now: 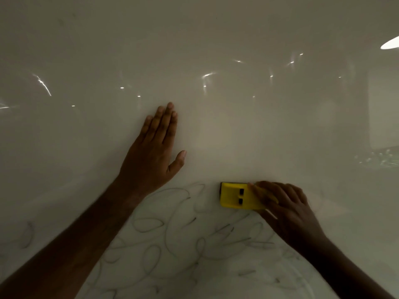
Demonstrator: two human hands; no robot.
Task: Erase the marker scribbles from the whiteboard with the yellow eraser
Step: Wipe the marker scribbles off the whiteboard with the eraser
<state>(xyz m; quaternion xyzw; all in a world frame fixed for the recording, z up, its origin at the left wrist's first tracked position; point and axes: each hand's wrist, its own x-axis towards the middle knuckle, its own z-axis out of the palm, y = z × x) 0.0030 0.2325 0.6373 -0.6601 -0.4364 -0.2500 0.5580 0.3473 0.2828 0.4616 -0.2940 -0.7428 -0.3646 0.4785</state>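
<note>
A glossy whiteboard (216, 50) fills the view. Faint looping marker scribbles (183, 240) cover its lower middle, between my two forearms. The yellow eraser (234, 195) lies flat on the board at the top edge of the scribbles, with two dark slots on its back. My right hand (287, 206) grips the eraser's right end, fingers over its top and thumb under it. My left hand (154, 152) rests flat on the board to the upper left of the eraser, fingers straight and together, thumb spread.
The upper board carries no marks, only light reflections (207, 75). A stray scribble (29, 236) sits at the far lower left. A bright reflected lamp (390, 43) shows at the right edge.
</note>
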